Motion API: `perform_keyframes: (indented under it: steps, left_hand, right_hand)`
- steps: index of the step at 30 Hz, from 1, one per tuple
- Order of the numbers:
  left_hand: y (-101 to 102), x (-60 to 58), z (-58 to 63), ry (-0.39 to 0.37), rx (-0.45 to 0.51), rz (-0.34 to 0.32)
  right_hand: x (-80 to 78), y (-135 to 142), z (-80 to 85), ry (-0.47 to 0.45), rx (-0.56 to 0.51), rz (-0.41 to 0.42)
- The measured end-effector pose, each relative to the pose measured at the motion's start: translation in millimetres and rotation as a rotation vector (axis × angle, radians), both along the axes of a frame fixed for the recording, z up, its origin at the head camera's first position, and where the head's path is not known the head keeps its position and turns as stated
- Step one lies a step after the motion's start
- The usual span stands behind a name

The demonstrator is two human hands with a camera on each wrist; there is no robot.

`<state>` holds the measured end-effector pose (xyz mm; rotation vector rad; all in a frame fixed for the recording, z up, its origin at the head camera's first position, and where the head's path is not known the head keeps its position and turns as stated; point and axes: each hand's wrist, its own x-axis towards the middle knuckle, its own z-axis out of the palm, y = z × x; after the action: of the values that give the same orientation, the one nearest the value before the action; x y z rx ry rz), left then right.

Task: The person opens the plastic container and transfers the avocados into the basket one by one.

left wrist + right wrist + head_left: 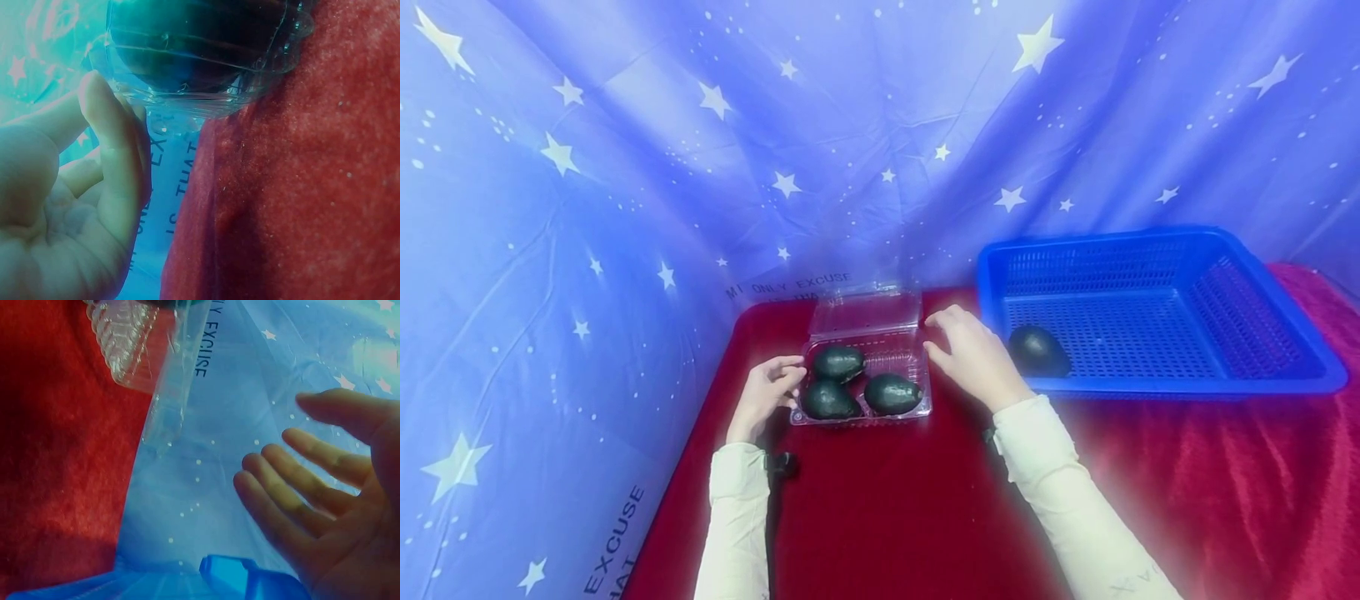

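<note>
Three dark green avocados sit in a hinged clear plastic container [898,360], its lid [868,312] raised at the back. Two avocados [840,363] lie one behind the other on the left side; a third avocado [892,394] is at the front right. My left hand [767,392] is at the container's left edge, thumb and finger pinching the rim. The left wrist view shows those fingertips [97,94] right beside the ribbed plastic wall. Between container and basket, my right hand [970,354] hovers with spread, slightly bent fingers [300,481] and holds nothing.
A blue plastic basket [1150,386] stands on the right, with one avocado [1039,351] in its near left corner. Red cloth [887,500] covers the table. A blue starry curtain [865,167] hangs close behind and along the left side.
</note>
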<state>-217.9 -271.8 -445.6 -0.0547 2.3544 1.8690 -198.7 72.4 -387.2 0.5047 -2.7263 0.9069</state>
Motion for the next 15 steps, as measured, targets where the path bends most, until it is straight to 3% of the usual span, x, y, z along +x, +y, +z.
perform_keyframes:
  steps: [15]
  left_hand:
    - [-0.1,0.5,-0.8,0.002,-0.009,0.002]
  right_hand:
    - [4.6,-21.9,-15.7,0.033,0.097,0.145]
